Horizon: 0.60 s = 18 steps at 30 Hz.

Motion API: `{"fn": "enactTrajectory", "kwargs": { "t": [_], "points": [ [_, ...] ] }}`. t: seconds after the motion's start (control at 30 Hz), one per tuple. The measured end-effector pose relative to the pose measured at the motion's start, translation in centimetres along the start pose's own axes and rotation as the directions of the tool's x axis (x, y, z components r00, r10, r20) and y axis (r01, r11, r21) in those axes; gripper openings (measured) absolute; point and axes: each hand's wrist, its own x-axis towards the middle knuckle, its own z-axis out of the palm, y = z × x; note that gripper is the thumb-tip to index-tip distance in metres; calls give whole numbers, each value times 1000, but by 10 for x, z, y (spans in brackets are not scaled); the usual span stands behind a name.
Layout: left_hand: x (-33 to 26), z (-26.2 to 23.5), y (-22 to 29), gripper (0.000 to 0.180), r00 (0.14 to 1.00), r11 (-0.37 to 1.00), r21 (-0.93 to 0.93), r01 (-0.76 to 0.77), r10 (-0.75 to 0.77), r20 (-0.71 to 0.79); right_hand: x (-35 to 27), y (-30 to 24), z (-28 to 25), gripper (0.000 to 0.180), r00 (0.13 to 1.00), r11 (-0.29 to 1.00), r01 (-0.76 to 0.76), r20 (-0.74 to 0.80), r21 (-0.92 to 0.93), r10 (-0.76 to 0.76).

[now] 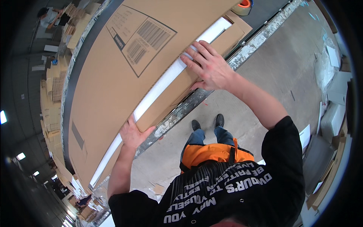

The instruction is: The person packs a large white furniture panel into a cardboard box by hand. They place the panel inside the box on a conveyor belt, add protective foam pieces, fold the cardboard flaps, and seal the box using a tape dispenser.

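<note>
A long, flat brown cardboard carton (pixel 102 87) lies across the conveyor bench, a barcode label printed on its upper panel. White foam-like packing (pixel 162 85) shows as a strip along its open near side. Below that strip a brown side flap (pixel 166 108) hangs toward me. My right hand (pixel 213 70) rests over the strip, fingers stretched and apart, its thumb lower against the flap. Farther left, my left hand (pixel 134 133) presses at the strip with its thumb spread onto the flap; its fingertips are partly hidden at the panel's edge.
A tape roll with an orange core (pixel 245 3) sits beyond the carton's far right end. The bench has a worn metal rail (pixel 249 55). Stacked flat cardboard (pixel 55 90) stands at left, near another person (pixel 49 17). Clear plastic wrap (pixel 325 70) and wrapped packages (pixel 332 117) are at right.
</note>
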Motion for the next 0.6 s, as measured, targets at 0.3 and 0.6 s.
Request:
{"fn": "enactTrajectory", "kwargs": {
  "t": [0.3, 0.6],
  "points": [
    [4, -3, 6, 120, 998, 1000, 27, 5, -6, 55, 19, -26, -12, 55, 981, 938, 4, 183, -348, 64],
    [12, -125, 75, 66, 279, 303, 41, -952, 915, -292, 11, -6, 6, 55, 997, 931, -67, 8, -358, 75]
  ]
}}
